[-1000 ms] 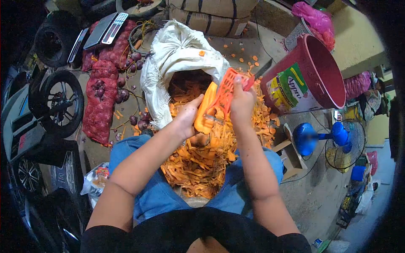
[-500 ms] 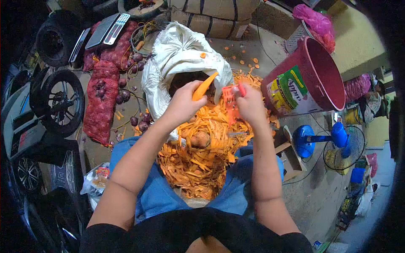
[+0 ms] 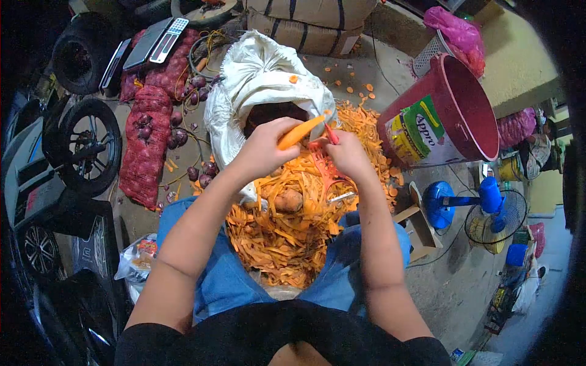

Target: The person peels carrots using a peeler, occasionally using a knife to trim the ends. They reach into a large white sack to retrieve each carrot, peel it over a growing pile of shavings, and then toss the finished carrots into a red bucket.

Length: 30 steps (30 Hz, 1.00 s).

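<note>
Well to the left of the left grip lie red net sacks of onions (image 3: 145, 146), with a scale (image 3: 146, 50) resting on the farther one. Just beyond the left grip is a white sack (image 3: 268, 80), its mouth opening towards the pile of orange peelings (image 3: 274, 241), so loose pieces lie close to both grips.

The left grip (image 3: 267, 146) is closed around the thick part of a peeled carrot (image 3: 300, 132). The carrot slants up and away to the right, its narrow end free of the fingers, probably so that a blade can reach it without meeting them. Below and between the grips, on the peelings, sits a rounded, brownish lump (image 3: 289, 200); I cannot tell what it is.

The right grip (image 3: 351, 155) is pinching a red handle (image 3: 331, 135) by the carrot's narrow end. A short blade seems to run from it towards the carrot, but contact is unclear. A slotted red peeler (image 3: 329, 174) hangs under the same grip, apparently tucked into the palm, which would spare laying it down; the fingers there are hidden. Its metal edge points down over the peelings.

Right of this grip stand a dark red bucket (image 3: 421, 93) and, farther out, a blue fan (image 3: 490, 194).
</note>
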### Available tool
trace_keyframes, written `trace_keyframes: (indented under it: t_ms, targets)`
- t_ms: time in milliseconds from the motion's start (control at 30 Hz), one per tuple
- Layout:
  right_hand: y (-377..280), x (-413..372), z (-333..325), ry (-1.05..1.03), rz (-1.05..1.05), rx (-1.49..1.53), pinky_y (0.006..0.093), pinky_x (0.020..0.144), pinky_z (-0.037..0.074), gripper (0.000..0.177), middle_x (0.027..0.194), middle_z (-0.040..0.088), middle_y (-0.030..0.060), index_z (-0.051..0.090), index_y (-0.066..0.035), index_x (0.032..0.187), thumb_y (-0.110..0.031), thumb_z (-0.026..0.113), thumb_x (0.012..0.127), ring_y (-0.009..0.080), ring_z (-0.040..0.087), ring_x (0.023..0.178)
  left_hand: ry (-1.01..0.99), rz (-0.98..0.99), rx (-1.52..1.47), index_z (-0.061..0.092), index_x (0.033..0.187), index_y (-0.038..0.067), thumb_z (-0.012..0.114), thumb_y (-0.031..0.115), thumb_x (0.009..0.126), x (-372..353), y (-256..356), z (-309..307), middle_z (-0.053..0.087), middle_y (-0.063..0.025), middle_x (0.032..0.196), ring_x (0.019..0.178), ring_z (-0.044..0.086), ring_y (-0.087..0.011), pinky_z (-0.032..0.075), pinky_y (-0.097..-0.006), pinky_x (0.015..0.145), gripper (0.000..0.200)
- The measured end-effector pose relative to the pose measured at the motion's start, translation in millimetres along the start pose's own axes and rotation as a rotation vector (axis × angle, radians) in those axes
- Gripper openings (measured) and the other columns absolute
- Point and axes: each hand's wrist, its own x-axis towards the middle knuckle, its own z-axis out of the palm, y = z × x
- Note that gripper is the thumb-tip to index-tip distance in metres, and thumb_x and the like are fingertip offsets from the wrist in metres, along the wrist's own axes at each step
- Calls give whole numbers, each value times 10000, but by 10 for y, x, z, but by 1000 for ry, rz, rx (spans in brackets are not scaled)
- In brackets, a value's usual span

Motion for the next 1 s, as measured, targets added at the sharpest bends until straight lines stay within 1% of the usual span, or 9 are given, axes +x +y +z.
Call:
trace_keyframes:
  t_ms: [67, 133, 200, 267, 367, 533, 767, 933, 1000]
  targets:
    - [172, 75, 124, -64, 41, 5, 376, 605, 416, 166, 681, 541, 210, 564, -11, 737, -149, 486, 689, 330, 536, 671, -30, 9, -216, 469, 979, 19, 523, 132, 666, -34, 43, -42, 502, -74, 890, 837, 495, -173, 383, -283, 740, 337]
    - [116, 94, 255, -180, 127, 34, 287, 541, 407, 132, 606, 547, 81, 547, 11, 747, -93, 470, 723, 145, 516, 578, -59, 19, -433, 462, 995, 42, 526, 144, 700, -44, 65, -32, 488, -49, 917, 867, 476, -145, 374, -279, 756, 319]
    - [-30, 49, 352, -283, 202, 42, 271, 575, 423, 133, 670, 561, 83, 548, -2, 797, -50, 451, 719, 143, 536, 645, 130, -40, -878, 436, 1030, 74, 512, 183, 765, -35, 94, 8, 446, -19, 971, 924, 427, -112, 350, -265, 790, 296]
    - [-175, -53, 483, -324, 215, 795, 300, 663, 437, 212, 799, 581, 101, 543, -14, 901, -50, 408, 742, 200, 559, 717, 79, -47, -963, 428, 1038, 70, 508, 185, 779, -35, 33, 23, 429, -25, 1004, 954, 403, -104, 334, -253, 815, 294]
    - [-230, -37, 661, -59, 146, 1072, 281, 715, 424, 224, 920, 546, 55, 503, -8, 979, -47, 393, 788, 151, 525, 822, 97, -38, -868, 431, 1037, 69, 532, 167, 762, 17, -7, 80, 435, -24, 1009, 946, 409, -106, 335, -253, 814, 309]
    - [-181, 85, 438, 22, 71, 1046, 272, 732, 415, 215, 939, 540, 62, 510, -2, 973, -100, 443, 794, 132, 511, 848, 261, -112, -844, 455, 1004, 10, 578, 102, 714, 19, -138, -73, 514, -65, 898, 815, 518, -129, 436, -244, 708, 328]
    - [-178, 42, 195, 110, 147, 1120, 242, 598, 448, 165, 817, 564, 65, 521, 5, 908, -83, 447, 788, 120, 550, 678, -101, -378, -550, 505, 947, -2, 629, 99, 653, 21, -76, -323, 551, -43, 822, 727, 536, -124, 432, -237, 685, 334]
    - [-75, 90, 288, 137, -4, 878, 222, 498, 414, 114, 673, 557, 28, 530, 2, 803, -80, 457, 768, 83, 526, 572, -144, -32, -123, 463, 977, -21, 642, 118, 601, 28, -126, -128, 556, -115, 848, 786, 540, -181, 419, -273, 727, 440]
    - [-71, 18, 277, 167, -18, 743, 274, 483, 399, 103, 632, 560, 78, 529, -11, 780, -91, 475, 743, 153, 536, 542, -168, -136, 31, 442, 947, -18, 632, 145, 569, 18, -9, -60, 539, -162, 853, 786, 542, -239, 416, -295, 709, 454]
